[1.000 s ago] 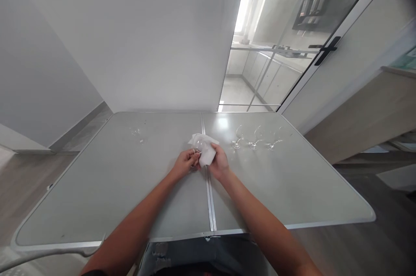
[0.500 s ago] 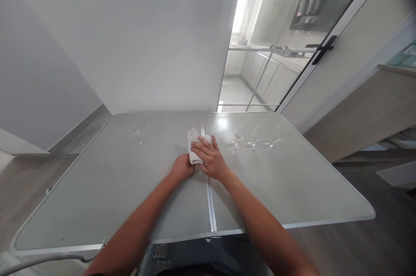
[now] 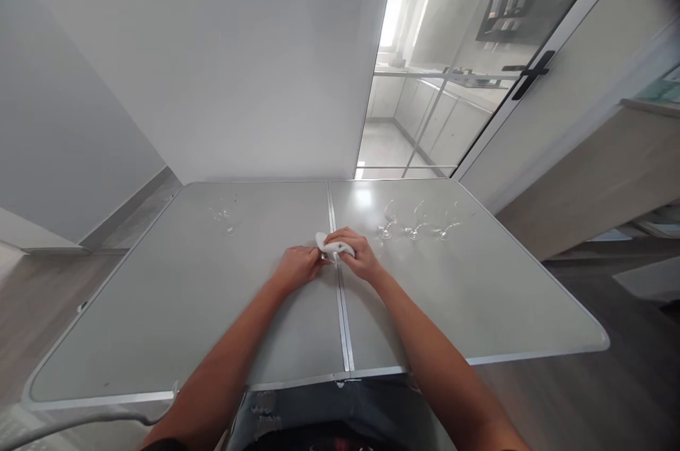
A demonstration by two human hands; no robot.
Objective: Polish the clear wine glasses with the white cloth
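Over the table's centre seam, my right hand [image 3: 360, 255] is closed round a folded white cloth [image 3: 340, 248]. My left hand [image 3: 299, 268] is closed just beside it, with its fingertips on a small clear, shiny piece of glassware [image 3: 325, 258]. Fingers and cloth hide most of that glassware, so its full shape does not show. To the right of my hands, three clear stemmed glasses stand in a row: a near one [image 3: 385, 230], a middle one [image 3: 413, 231] and an outer one [image 3: 442, 232].
Faint clear glassware [image 3: 222, 215] is on the left half of the grey folding table [image 3: 159, 295]. A white wall [image 3: 265, 69] rises behind the table. A glass door with a black handle [image 3: 533, 74] stands at the right. A grey tube [image 3: 95, 420] runs by the front left edge.
My right hand has shifted down off the cloth's spread-out face and now grips it bunched. The cloth has turned and folded lower. My left hand has moved up slightly, and shiny glassware shows.
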